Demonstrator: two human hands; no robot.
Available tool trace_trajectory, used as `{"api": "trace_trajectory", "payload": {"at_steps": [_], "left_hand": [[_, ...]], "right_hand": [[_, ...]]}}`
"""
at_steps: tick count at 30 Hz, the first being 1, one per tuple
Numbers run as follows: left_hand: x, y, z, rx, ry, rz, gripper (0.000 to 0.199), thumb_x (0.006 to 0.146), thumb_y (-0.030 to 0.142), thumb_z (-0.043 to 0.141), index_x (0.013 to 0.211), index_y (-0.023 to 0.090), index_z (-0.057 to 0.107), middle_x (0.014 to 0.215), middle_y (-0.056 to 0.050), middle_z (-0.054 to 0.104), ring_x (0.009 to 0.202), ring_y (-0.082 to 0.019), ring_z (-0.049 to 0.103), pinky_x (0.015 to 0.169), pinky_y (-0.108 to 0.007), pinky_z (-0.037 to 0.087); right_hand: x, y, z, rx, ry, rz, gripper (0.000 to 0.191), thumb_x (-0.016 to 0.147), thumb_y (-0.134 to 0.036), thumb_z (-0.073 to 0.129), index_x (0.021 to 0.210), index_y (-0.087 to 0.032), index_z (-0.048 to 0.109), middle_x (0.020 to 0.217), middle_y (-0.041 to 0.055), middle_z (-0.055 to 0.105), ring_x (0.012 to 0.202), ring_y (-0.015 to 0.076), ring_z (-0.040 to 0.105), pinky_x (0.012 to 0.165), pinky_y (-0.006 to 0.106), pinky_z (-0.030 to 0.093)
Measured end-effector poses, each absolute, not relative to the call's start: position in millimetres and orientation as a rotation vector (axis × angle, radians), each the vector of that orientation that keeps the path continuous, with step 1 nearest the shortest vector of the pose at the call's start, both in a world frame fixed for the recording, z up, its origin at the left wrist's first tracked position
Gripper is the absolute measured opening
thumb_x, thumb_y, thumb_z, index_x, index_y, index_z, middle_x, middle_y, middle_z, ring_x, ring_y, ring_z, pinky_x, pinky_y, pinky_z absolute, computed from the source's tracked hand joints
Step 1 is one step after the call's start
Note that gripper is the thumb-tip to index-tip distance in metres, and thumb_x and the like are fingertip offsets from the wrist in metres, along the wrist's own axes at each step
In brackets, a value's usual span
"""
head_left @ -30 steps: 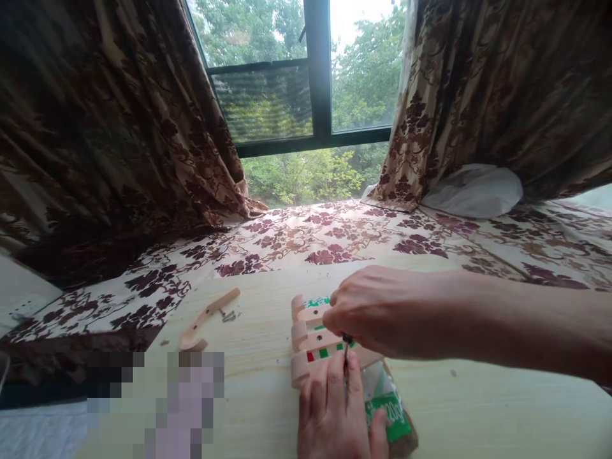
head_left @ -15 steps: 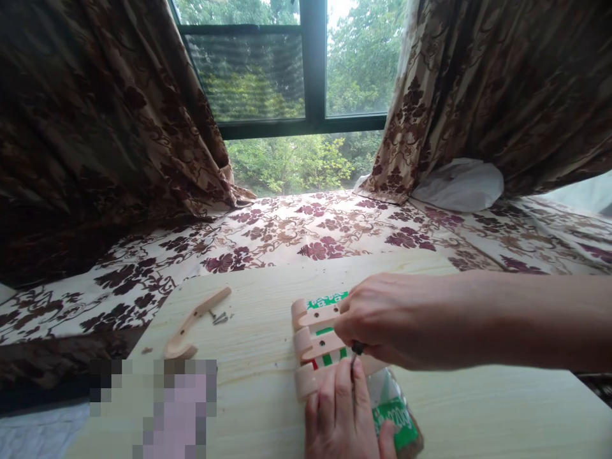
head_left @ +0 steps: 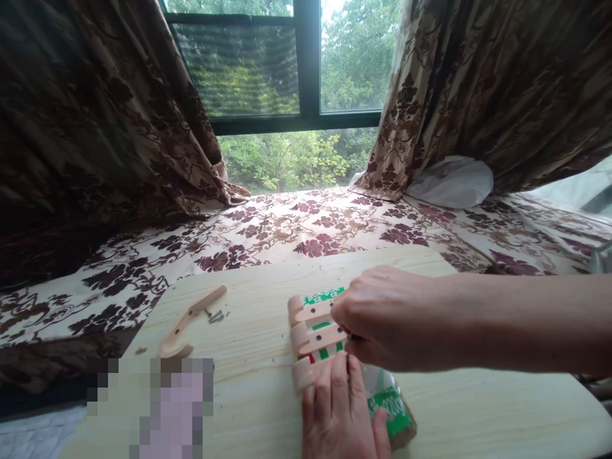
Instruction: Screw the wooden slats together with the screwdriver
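Three curved wooden hooks lie side by side across a green and white package [head_left: 392, 411] on the pale wooden board. My left hand [head_left: 337, 405] presses on the nearest wooden hook [head_left: 302, 375] and the package, its fingers laid along them. Above it, my right hand [head_left: 370, 319] is closed in a fist around a tool whose dark part barely shows below the fingers; its tip is hidden. Dark screws or holes show in the far hook [head_left: 313, 311] and the middle hook [head_left: 319, 338].
A loose wooden hook [head_left: 189, 322] lies on the left of the board [head_left: 248, 382], beside a few small screws [head_left: 216, 316]. Patterned cloth [head_left: 306, 223] extends behind the board to a window between curtains. A white plastic bag [head_left: 452, 182] sits at back right.
The view has shifted slightly, moving the scene a little left. My right fist has turned around the tool, and less of the tool shows. My left hand still presses on the hook.
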State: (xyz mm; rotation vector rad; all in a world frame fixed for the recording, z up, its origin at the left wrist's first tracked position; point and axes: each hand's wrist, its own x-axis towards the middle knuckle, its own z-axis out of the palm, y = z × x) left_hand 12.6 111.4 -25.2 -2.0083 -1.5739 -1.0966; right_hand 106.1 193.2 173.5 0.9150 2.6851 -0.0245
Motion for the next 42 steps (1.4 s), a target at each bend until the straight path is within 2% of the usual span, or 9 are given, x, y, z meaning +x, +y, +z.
{"api": "trace_trajectory", "payload": {"at_steps": [3,7,14,18,22,27,30,33,42], "left_hand": [[13,112,-24,-2.012,-1.568,-1.117,0.049,0.089,0.046,0.027,0.1,0.015,0.064,0.097,-0.008,0.065,0.099,-0.022,0.05,0.087,-0.036,0.033],[13,112,-23,-2.006,-1.568,-1.125,0.048,0.089,0.045,0.027,0.091,0.016,0.066,0.093,-0.009,0.065,0.098,-0.022,0.049,0.087,-0.036,0.032],[11,112,-25,-2.035,-1.54,-1.116,0.047,0.088,0.044,0.029,0.1,0.015,0.064,0.098,-0.009,0.065,0.1,-0.022,0.049,0.089,-0.036,0.031],[10,111,-25,-2.042,-1.555,-1.079,0.048,0.088,0.045,0.028,0.104,0.016,0.063,0.106,-0.009,0.063,0.101,-0.024,0.049,0.088,-0.037,0.032],[10,110,-23,-2.062,-1.578,-1.078,0.049,0.088,0.047,0.028,0.107,0.016,0.062,0.107,-0.008,0.062,0.101,-0.024,0.048,0.088,-0.037,0.032],[9,111,-21,-2.066,-1.582,-1.084,0.051,0.088,0.048,0.026,0.106,0.018,0.062,0.107,-0.008,0.062,0.1,-0.022,0.049,0.086,-0.036,0.033],[9,111,-21,-2.063,-1.58,-1.061,0.05,0.088,0.048,0.025,0.103,0.019,0.063,0.105,-0.007,0.063,0.099,-0.022,0.049,0.086,-0.036,0.033],[8,111,-21,-2.066,-1.58,-1.024,0.05,0.088,0.048,0.025,0.102,0.019,0.063,0.103,-0.006,0.063,0.098,-0.022,0.049,0.086,-0.036,0.033],[7,110,-20,-2.061,-1.549,-0.996,0.046,0.088,0.044,0.027,0.1,0.019,0.063,0.097,-0.007,0.062,0.099,-0.023,0.049,0.086,-0.036,0.033]], "right_hand": [[107,194,180,0.707,2.724,0.086,0.006,0.074,-0.013,0.058,0.069,-0.017,0.059,0.059,-0.0003,0.057,0.046,0.0104,0.04,0.041,0.027,0.021],[109,194,183,0.555,2.808,0.141,0.011,0.075,-0.01,0.057,0.067,-0.017,0.055,0.065,0.0002,0.057,0.051,0.0111,0.044,0.043,0.028,0.022],[108,194,174,0.654,2.787,0.194,0.015,0.073,-0.011,0.059,0.061,-0.018,0.053,0.048,-0.0044,0.046,0.037,0.009,0.028,0.038,0.027,0.016],[109,192,184,0.756,2.713,0.155,0.005,0.075,-0.016,0.06,0.072,-0.018,0.056,0.052,-0.0042,0.048,0.04,0.0099,0.034,0.039,0.026,0.016],[113,190,192,0.706,2.747,0.092,0.014,0.076,-0.013,0.06,0.084,-0.021,0.051,0.057,-0.0065,0.048,0.044,0.0109,0.033,0.039,0.025,0.02],[115,191,188,0.721,2.697,0.059,0.013,0.077,-0.009,0.056,0.077,-0.022,0.051,0.059,-0.0053,0.051,0.046,0.011,0.034,0.041,0.025,0.024],[115,192,183,0.729,2.695,0.054,0.009,0.08,-0.017,0.054,0.073,-0.021,0.054,0.058,-0.0036,0.052,0.045,0.0112,0.034,0.04,0.026,0.023],[116,193,180,0.721,2.711,0.063,0.013,0.082,-0.024,0.053,0.07,-0.021,0.056,0.054,-0.0033,0.051,0.042,0.0113,0.03,0.038,0.027,0.02],[125,194,173,0.728,2.915,-0.121,0.014,0.081,-0.019,0.055,0.069,-0.021,0.047,0.054,-0.0065,0.05,0.044,0.0096,0.034,0.039,0.025,0.024]]}}
